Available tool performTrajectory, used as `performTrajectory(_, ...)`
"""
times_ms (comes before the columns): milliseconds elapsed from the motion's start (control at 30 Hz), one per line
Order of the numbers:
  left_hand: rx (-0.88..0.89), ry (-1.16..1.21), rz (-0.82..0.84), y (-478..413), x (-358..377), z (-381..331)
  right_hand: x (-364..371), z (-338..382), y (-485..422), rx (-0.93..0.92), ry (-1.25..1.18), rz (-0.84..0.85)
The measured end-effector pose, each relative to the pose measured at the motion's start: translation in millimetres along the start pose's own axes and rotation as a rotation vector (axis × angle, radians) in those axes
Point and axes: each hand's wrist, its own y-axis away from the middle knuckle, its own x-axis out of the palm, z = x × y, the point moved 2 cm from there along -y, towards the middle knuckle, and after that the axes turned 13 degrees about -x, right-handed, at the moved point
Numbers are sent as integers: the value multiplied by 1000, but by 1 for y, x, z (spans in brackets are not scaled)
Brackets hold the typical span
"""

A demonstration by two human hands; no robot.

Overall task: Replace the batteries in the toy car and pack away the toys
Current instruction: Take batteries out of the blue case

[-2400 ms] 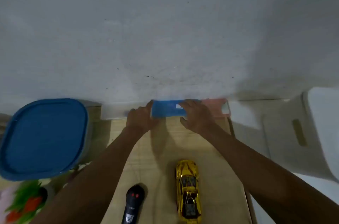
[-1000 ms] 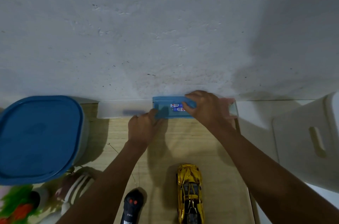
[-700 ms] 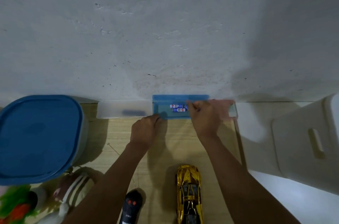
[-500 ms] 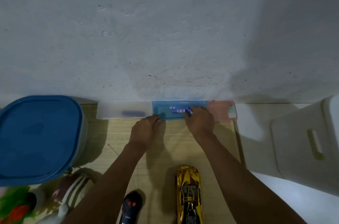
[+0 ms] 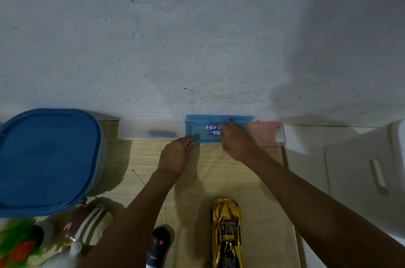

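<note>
A small blue box (image 5: 197,127) stands open against the wall at the far edge of the wooden table (image 5: 252,180). Two blue-and-white batteries (image 5: 210,130) lie inside it. My left hand (image 5: 175,156) grips the box's front left corner. My right hand (image 5: 236,140) reaches into the box, its fingertips pinching the batteries' right ends. The gold toy car (image 5: 226,230) sits near the table's front edge, nose pointing to the wall. A black remote control (image 5: 157,245) lies to the left of the car, partly under my left forearm.
A frosted clear box (image 5: 151,128) and a pink box (image 5: 267,131) flank the blue one. A large blue-lidded tub (image 5: 46,158) stands at the left, with soft toys (image 5: 87,221) in front of it. A white stool (image 5: 361,169) is off the table's right edge.
The blue box was closed under both hands and now stands open. My right hand came off the lid and moved down into the box onto the batteries. My left hand stayed at the corner.
</note>
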Motion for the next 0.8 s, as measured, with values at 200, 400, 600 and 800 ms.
performTrajectory(200,0,9,21,3,-3,-2,5,6,-4,-158,186,-78)
performTrajectory(400,4,26,22,3,-3,-2,3,11,-4,-160,251,-166)
performTrajectory(600,-9,17,43,5,-3,-3,0,12,-15,-44,201,146)
performTrajectory(800,1,-13,42,5,-2,-2,-1,8,-17,-60,7,334)
